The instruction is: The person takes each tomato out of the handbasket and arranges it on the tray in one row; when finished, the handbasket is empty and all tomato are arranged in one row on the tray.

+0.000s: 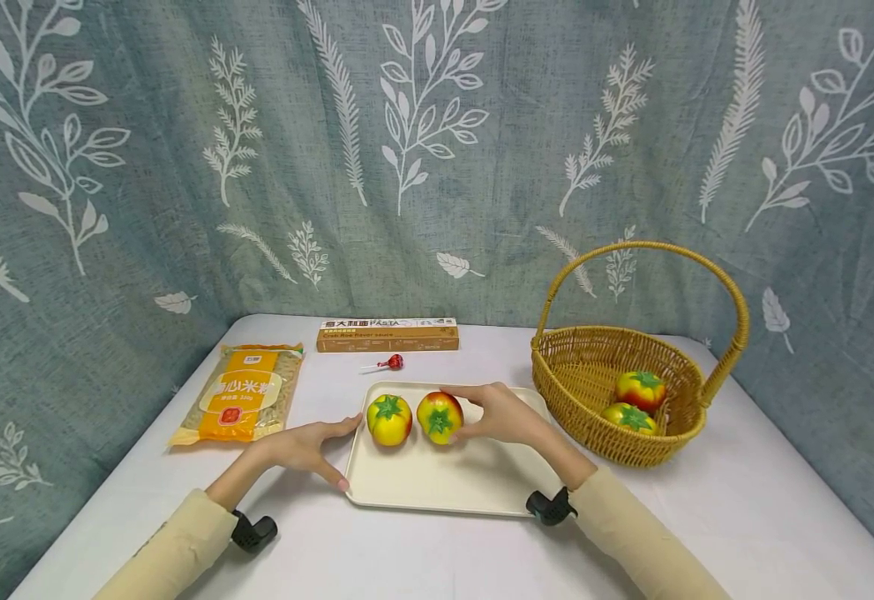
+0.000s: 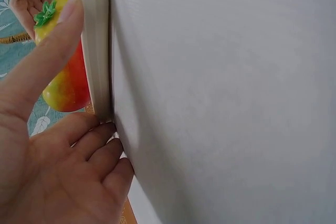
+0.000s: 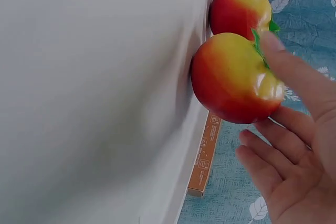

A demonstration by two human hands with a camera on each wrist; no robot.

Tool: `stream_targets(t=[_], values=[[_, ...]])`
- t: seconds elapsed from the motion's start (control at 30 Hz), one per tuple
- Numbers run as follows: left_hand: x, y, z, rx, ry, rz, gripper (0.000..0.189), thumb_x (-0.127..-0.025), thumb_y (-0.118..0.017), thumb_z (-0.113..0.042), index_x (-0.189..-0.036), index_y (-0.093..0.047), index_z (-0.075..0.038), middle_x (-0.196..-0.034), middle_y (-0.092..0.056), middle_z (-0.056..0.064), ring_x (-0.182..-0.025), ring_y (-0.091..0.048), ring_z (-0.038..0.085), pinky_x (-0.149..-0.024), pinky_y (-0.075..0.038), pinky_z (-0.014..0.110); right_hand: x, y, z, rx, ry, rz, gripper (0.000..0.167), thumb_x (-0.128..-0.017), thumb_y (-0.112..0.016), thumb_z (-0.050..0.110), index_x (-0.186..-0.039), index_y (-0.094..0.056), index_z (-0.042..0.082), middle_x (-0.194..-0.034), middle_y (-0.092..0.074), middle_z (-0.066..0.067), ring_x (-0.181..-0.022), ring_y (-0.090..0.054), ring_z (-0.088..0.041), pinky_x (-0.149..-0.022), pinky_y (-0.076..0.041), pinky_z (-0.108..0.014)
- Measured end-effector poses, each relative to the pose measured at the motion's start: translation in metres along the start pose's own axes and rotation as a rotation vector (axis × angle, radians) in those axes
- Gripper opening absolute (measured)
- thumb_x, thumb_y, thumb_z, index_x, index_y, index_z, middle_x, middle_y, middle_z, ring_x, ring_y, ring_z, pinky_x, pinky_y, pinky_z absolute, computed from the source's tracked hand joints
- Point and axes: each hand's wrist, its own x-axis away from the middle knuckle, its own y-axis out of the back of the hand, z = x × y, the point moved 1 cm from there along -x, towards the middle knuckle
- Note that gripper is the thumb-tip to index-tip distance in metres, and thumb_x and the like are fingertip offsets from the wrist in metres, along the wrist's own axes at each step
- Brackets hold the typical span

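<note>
Two yellow-and-red tomatoes with green leafy tops are on a cream tray (image 1: 474, 493), the left tomato (image 1: 389, 420) close beside the right tomato (image 1: 440, 417). My right hand (image 1: 507, 414) holds the right one from its right side, index finger along the back and thumb near the front. In the right wrist view the thumb overlaps the green top of this tomato (image 3: 231, 80), and the other fingers spread loosely below. My left hand (image 1: 302, 450) is spread at the tray's left edge, thumb near the front corner. In the left wrist view its fingertips (image 2: 123, 174) meet the rim.
A wicker basket (image 1: 582, 417) with a tall handle stands at the right, holding two more tomatoes (image 1: 641, 392). At the left lies a bag of dry food (image 1: 242, 393). A pasta box (image 1: 387, 336) and a red lollipop (image 1: 395, 362) lie behind the tray.
</note>
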Motion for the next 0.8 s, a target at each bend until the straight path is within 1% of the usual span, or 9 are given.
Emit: stream_targets(t=[0.07,0.13,0.23,0.33,0.43,0.6,0.67,0.8], values=[[0.0,0.0,0.0,0.0,-0.002,-0.001,0.106,-0.07,-0.087,-0.031,-0.152,-0.024,-0.003,-0.155,-0.024,0.021,-0.142,-0.021,0.039,-0.115,-0.018,0.054,-0.001,0.001,-0.001,0.001,-0.007,0.0,0.07,-0.076,-0.083,0.029,-0.137,-0.055,0.011,-0.132,-0.059,-0.01,-0.119,-0.056,-0.03,-0.098,-0.048,-0.045],[0.0,0.0,0.0,-0.001,-0.001,0.0,0.106,-0.07,-0.087,-0.031,-0.152,-0.024,-0.003,-0.155,-0.024,0.021,-0.142,-0.021,0.039,-0.115,-0.018,0.054,-0.002,0.001,-0.002,0.004,-0.004,-0.007,0.069,-0.075,-0.084,0.024,-0.136,-0.057,0.009,-0.131,-0.06,-0.011,-0.119,-0.056,-0.031,-0.097,-0.048,-0.045],[0.0,0.0,0.0,-0.003,0.002,0.003,0.106,-0.07,-0.087,-0.031,-0.152,-0.024,-0.004,-0.155,-0.024,0.021,-0.142,-0.021,0.039,-0.115,-0.018,0.054,-0.004,0.002,-0.004,0.01,-0.003,-0.016,0.065,-0.075,-0.084,0.02,-0.134,-0.058,0.008,-0.13,-0.06,-0.011,-0.119,-0.057,-0.03,-0.098,-0.048,-0.044],[0.0,0.0,0.0,-0.005,0.0,0.004,0.106,-0.07,-0.087,-0.031,-0.152,-0.025,-0.003,-0.155,-0.024,0.021,-0.142,-0.021,0.039,-0.115,-0.019,0.054,-0.005,0.002,-0.007,0.014,-0.002,-0.027,0.062,-0.076,-0.083,0.02,-0.132,-0.06,0.006,-0.127,-0.062,-0.012,-0.117,-0.058,-0.028,-0.096,-0.049,-0.042],[0.0,0.0,0.0,-0.004,-0.003,0.004,0.106,-0.07,-0.087,-0.03,-0.152,-0.025,-0.003,-0.155,-0.024,0.021,-0.142,-0.021,0.038,-0.115,-0.019,0.053,-0.005,0.001,-0.01,-0.022,-0.019,-0.021,0.059,-0.078,-0.082,0.022,-0.13,-0.061,0.004,-0.124,-0.064,-0.012,-0.115,-0.06,-0.027,-0.096,-0.05,-0.039],[-0.001,0.0,0.0,-0.005,0.003,0.005,0.106,-0.07,-0.087,-0.031,-0.152,-0.025,-0.004,-0.155,-0.025,0.02,-0.142,-0.021,0.038,-0.115,-0.019,0.053,-0.003,-0.001,-0.014,-0.172,-0.075,0.027,0.057,-0.081,-0.079,0.024,-0.128,-0.06,-0.002,-0.119,-0.066,-0.016,-0.11,-0.063,-0.027,-0.093,-0.052,-0.036],[-0.001,0.0,0.0,-0.008,0.003,0.005,0.106,-0.07,-0.087,-0.031,-0.152,-0.025,-0.003,-0.155,-0.024,0.021,-0.142,-0.021,0.038,-0.115,-0.019,0.053,-0.002,-0.003,-0.015,-0.219,-0.088,0.039,0.057,-0.082,-0.078,0.025,-0.127,-0.06,-0.005,-0.118,-0.066,-0.018,-0.109,-0.064,-0.028,-0.092,-0.052,-0.036],[-0.001,0.0,0.0,-0.008,-0.007,0.004,0.106,-0.07,-0.087,-0.031,-0.152,-0.025,-0.002,-0.155,-0.024,0.021,-0.142,-0.021,0.038,-0.115,-0.018,0.053,-0.002,-0.006,-0.014,-0.238,-0.092,0.037,0.055,-0.083,-0.077,0.026,-0.125,-0.061,-0.006,-0.115,-0.067,-0.018,-0.107,-0.064,-0.029,-0.091,-0.053,-0.037]])
